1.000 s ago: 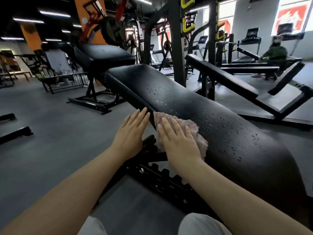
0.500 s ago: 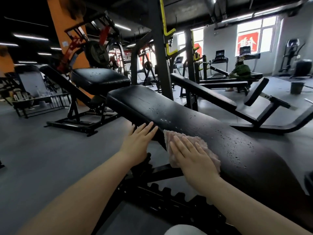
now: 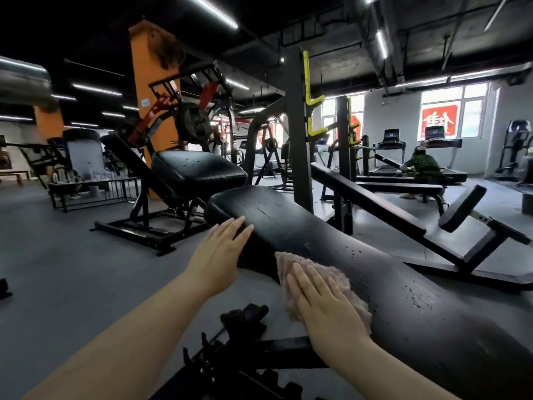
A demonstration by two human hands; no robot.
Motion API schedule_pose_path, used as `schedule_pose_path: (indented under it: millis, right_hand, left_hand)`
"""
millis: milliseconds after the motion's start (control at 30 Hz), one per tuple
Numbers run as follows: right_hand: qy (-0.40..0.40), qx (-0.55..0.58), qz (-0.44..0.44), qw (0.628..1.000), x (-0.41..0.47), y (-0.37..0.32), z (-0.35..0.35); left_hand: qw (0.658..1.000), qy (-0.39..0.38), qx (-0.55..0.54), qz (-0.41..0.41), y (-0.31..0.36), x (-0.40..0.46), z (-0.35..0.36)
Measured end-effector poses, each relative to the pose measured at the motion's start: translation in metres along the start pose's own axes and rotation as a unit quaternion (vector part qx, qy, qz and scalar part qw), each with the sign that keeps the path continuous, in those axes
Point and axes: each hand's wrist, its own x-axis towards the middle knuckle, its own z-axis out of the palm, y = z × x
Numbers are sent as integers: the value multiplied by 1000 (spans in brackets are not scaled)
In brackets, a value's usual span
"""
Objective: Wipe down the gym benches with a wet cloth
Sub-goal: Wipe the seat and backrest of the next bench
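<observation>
This is a gym. A long black padded bench [image 3: 360, 255] runs from near right toward the middle, with a second padded seat [image 3: 199, 168] just beyond it. A black rack [image 3: 300, 134] with yellow hooks stands behind. On the left, a red-framed machine carries a weight plate [image 3: 192, 123] beside an orange pillar [image 3: 150, 90]. Treadmills [image 3: 432, 151] line the far right wall under bright windows, where a person [image 3: 422, 166] crouches. The floor [image 3: 57, 255] is grey, the dark ceiling lit by strip lights [image 3: 213, 10].
</observation>
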Motion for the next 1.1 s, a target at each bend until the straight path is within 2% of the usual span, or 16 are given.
schedule_pose_path:
  millis: [233,267,367,433,533,700,767,900,1000,1100]
  right_hand:
    - [6,21,-25,999,100,-20,1]
    - [27,15,-35,999,119,-26,-1]
    - [0,-13,-69,998,171,-48,-13]
    - [-47,-36,-75,995,198,-60,-21]
    - [-57,1,-59,997,230,-73,-29]
    - [-46,29,-60,997,229,-72,-34]
    - [-3,23,-75,997,211,-64,-26]
    - [35,22,-36,999,199,-61,-6]
    - [21,76,-29,996,223,-72,-16]
    - [-23,122,27,992,259,-75,-23]
  left_hand:
    - [997,45,-54,-31,-75,44,7]
    - [996,50,-71,-32,-85,49,7]
    - [984,59,-157,-55,-107,59,3]
    - [975,65,-198,-73,-117,63,0]
    - [967,89,-221,-90,-128,68,-1]
    - [967,88,-217,-101,-127,68,-3]
    - [970,75,-214,-86,-126,69,-3]
    - [971,45,-221,-74,-126,70,0]
    - [967,53,-240,-68,-126,70,-1]
    - [952,60,-275,-120,-124,76,-4]
